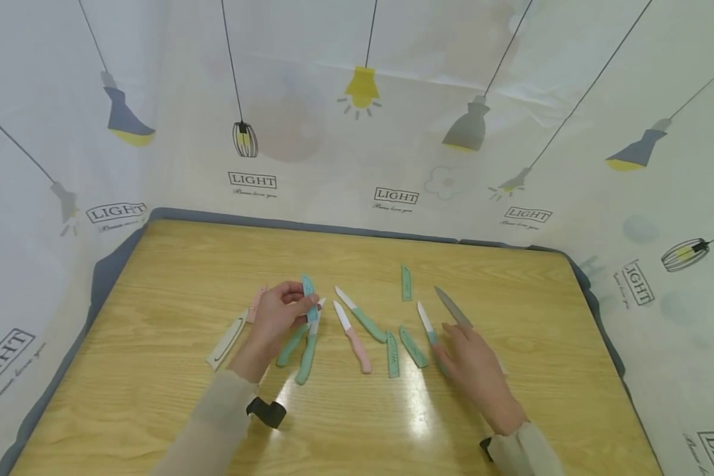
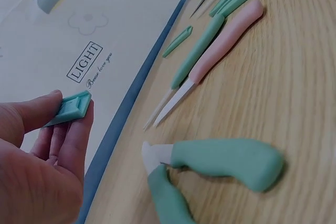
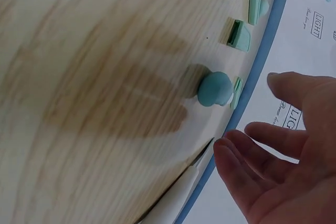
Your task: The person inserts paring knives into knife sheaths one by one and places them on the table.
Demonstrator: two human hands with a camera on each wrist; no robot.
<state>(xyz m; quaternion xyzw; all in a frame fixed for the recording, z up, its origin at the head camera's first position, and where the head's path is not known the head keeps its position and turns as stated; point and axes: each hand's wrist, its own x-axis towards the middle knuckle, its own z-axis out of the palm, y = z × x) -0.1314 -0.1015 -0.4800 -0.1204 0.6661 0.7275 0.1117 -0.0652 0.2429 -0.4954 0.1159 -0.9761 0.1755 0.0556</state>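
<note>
My left hand pinches a blue knife sheath between thumb and fingers, raised above the table; its hollow end shows in the left wrist view. Below it, two green-handled knives lie with their blades crossing. Loosely bent and holding nothing, my right hand hovers over a knife with a blue-green handle and a white blade. Close by its fingertips lies a larger knife with a grey blade and a white handle.
A pink-handled knife and another green-handled knife lie mid-table. Several green sheaths, one farther back, are spread right of them. At left lie a white sheath and a pink sheath. Printed sheeting surrounds the table.
</note>
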